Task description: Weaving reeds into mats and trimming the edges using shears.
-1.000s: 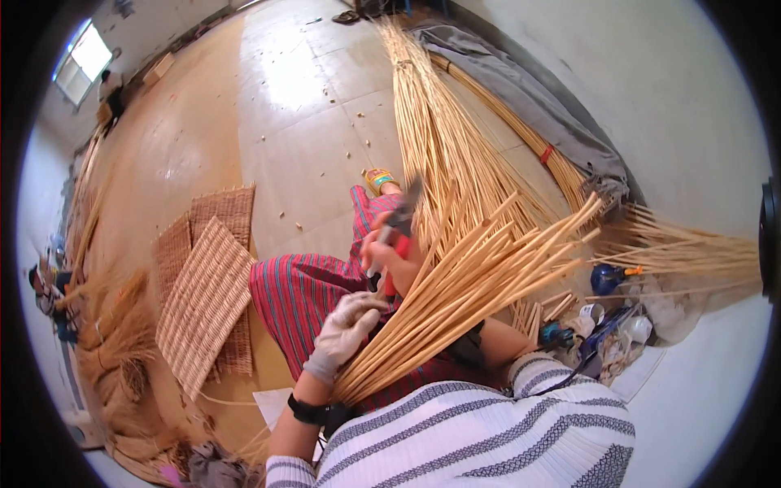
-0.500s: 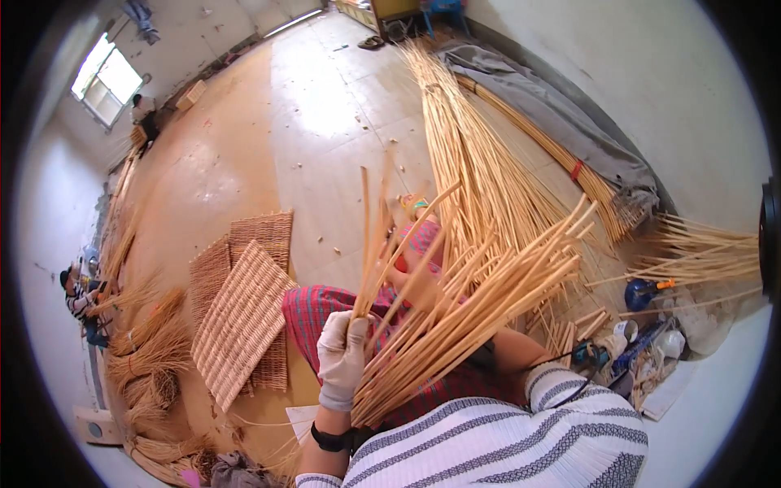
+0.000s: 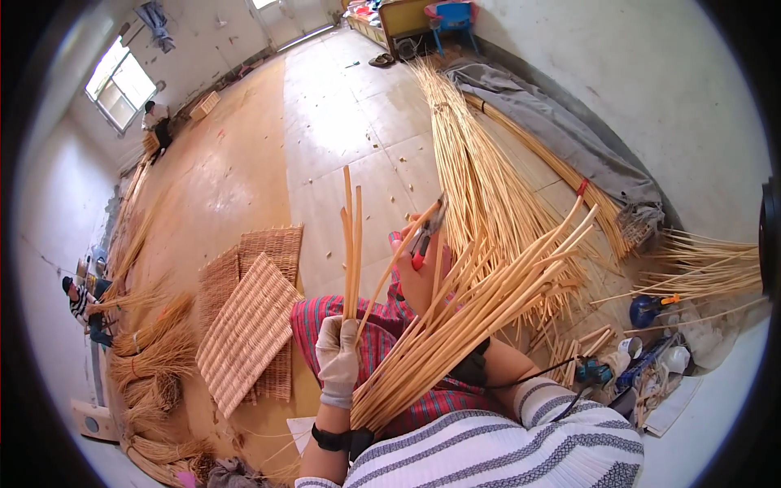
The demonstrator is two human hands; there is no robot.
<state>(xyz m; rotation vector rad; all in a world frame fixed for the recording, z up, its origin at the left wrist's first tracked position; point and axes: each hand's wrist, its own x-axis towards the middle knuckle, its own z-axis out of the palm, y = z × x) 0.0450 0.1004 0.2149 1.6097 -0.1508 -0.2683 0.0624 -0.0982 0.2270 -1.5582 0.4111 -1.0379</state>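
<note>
My left hand (image 3: 339,358), in a pale work glove, grips a few thin cane rods (image 3: 352,236) that stand upright from the fist. My right hand (image 3: 421,276) holds red-handled pruning shears (image 3: 426,236) raised just right of those rods, the blades pointing up. A thick bundle of cane rods (image 3: 472,313) lies across my lap, fanning up to the right, over red striped trousers (image 3: 313,321).
Woven cane mats (image 3: 248,329) lie on the floor to my left. Long cane bundles (image 3: 472,163) stretch along the grey cloth by the right wall. Tools and bottles (image 3: 643,358) sit at right. Other people (image 3: 81,301) work by the left wall near more cane sheaves.
My left hand has lifted a few rods upright out of the bundle. The right hand with the shears has risen beside them. The view has tilted up toward the room.
</note>
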